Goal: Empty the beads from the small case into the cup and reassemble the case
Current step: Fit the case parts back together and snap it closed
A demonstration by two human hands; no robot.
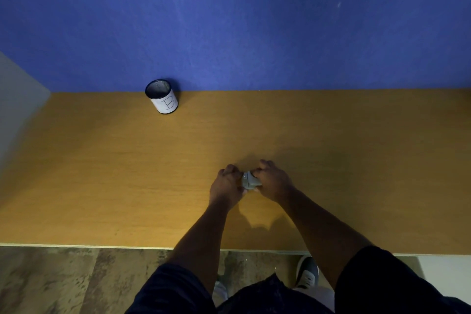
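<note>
A small grey case [250, 181] sits between my two hands, low over the wooden table [127, 173] at centre right. My left hand [226, 186] grips its left side with curled fingers. My right hand [274, 180] grips its right side and top. Most of the case is hidden by my fingers, and I cannot tell whether it is open. No beads show. The cup [163, 96], a white cylinder with a black mesh rim and a drawn letter on its side, stands upright at the table's back left, far from both hands.
A blue wall [254, 20] rises right behind the table's far edge. A grey panel [15, 99] borders the left side. The table's front edge [102, 246] runs below my forearms, with wood-pattern floor and my shoes beneath.
</note>
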